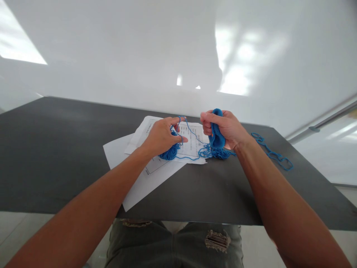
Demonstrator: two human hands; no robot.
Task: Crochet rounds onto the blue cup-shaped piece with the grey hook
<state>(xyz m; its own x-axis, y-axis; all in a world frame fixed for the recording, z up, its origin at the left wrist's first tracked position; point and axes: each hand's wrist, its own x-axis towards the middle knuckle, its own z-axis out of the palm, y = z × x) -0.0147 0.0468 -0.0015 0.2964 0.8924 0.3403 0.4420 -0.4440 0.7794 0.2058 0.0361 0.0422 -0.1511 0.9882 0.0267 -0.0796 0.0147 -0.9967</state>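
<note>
My left hand [161, 136] is closed around a small wad of blue yarn [170, 152], its fingers pinching a strand. My right hand [223, 128] is closed on a strip of blue knitted fabric [215, 136] that hangs down to loose curly yarn [208, 152] on the table. A thin blue strand [192, 136] runs between the two hands. Both hands hover just above white paper sheets [145, 178], one of them printed with text.
A dark grey table [55, 156] holds the papers. A loose trail of blue yarn [272, 152] lies to the right of my right wrist, near the table's right edge. White wall behind. My knees in torn trousers show below the front edge.
</note>
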